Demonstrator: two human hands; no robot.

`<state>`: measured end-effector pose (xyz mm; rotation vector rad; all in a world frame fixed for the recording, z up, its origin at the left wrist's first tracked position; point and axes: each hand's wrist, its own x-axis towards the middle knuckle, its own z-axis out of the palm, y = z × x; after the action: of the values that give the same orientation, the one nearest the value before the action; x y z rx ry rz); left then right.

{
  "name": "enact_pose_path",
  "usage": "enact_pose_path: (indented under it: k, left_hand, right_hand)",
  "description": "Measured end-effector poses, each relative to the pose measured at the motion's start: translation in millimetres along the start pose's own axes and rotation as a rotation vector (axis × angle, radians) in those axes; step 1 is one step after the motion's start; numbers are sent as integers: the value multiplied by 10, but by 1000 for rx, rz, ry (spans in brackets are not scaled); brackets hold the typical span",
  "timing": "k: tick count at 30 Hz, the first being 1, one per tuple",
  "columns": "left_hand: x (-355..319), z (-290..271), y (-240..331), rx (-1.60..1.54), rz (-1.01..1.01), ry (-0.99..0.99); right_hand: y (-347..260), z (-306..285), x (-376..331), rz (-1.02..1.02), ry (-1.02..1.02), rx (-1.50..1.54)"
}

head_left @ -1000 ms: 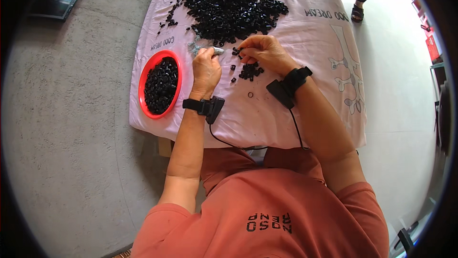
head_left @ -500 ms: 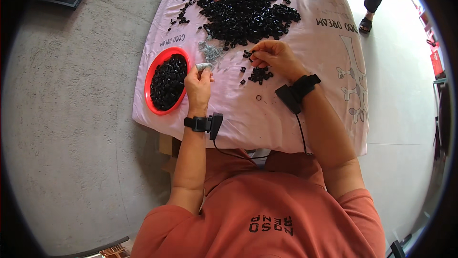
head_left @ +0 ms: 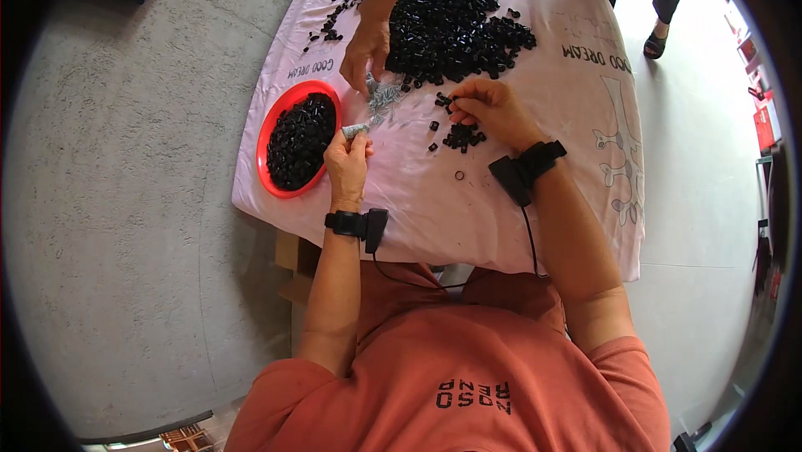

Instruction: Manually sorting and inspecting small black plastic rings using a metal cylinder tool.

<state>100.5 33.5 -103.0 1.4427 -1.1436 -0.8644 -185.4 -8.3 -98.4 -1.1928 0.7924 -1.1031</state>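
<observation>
Pinches silvery bundle (head_left: pixel 355 129) in left hand (head_left: pixel 346 170), curls right hand (head_left: pixel 494 114), unclear if grasping, at black pieces (head_left: pixel 462 138) seemingly clustered for easy reach.

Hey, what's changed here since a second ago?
The left hand drew back from the silvery pieces to beside the red bowl, keeping its small pale item. A co-worker's hand came in at those pieces. The right hand stayed by the small black cluster.

On the pink cloth (head_left: pixel 418 218), a short dark line of lettering (head_left: pixel 311 69) stands upside down at eleven o'clock, a larger line (head_left: pixel 595 58) at two. Black block letters (head_left: pixel 472 396) mark the orange-red shirt (head_left: pixel 401 352) at five.
</observation>
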Motion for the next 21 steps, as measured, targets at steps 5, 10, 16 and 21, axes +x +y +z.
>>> enact_pose_path:
  k: [5,10,16,21]
  left_hand:
    - [-17,3,6,-1,-16,-12]
    - [-16,16,16,21,-13,-21]
    - [-14,15,13,-1,-13,-36]
    - [-12,16,15,-24,-32,-44]
  right_hand:
    - [-13,12,-4,15,3,-28]
    - [35,-31,14,55,-11,-87]
    - [42,-6,12,15,6,-34]
    - [32,-2,14,-1,5,-28]
